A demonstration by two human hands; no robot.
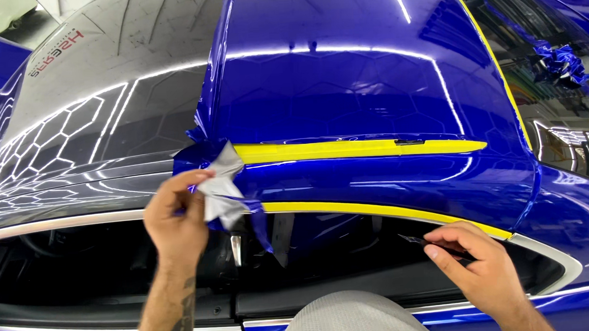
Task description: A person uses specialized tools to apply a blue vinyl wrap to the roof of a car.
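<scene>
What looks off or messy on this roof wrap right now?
The blue film's left edge is bunched and crumpled where the left hand pinches a loose flap, its grey underside showing. A crumpled blue film scrap lies on the glass at upper right. The yellow tape lies flat.

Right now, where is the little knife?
In the head view, the small knife is low on the right, pinched in the right hand, with its tip just under the lower yellow tape strip along the top of the car's window opening.
</scene>
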